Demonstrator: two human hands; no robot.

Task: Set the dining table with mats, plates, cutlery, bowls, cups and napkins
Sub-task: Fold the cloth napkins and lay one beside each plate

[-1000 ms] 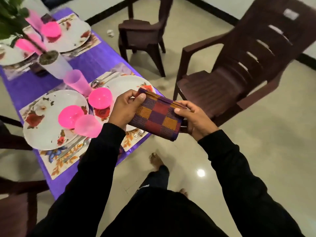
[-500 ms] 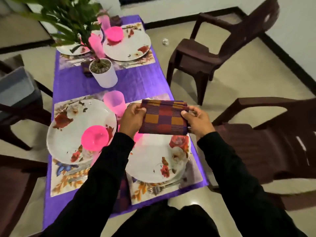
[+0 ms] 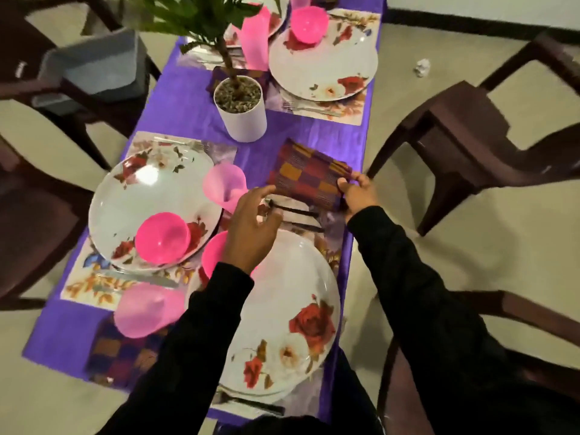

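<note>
Two hands: right hand [image 3: 357, 193] pinches folded checked woven napkin [image 3: 309, 177].

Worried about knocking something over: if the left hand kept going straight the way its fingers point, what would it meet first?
Probably the folded checked cloth napkin, whose near edge lies just beyond the left hand; the translucent pink plastic cup stands just to its left, though depth is unclear.

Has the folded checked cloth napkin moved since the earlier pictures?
Yes. The folded checked cloth napkin went from mid-air beside the table down onto the purple tablecloth, near the white plant pot; the right hand pinches it.
</note>
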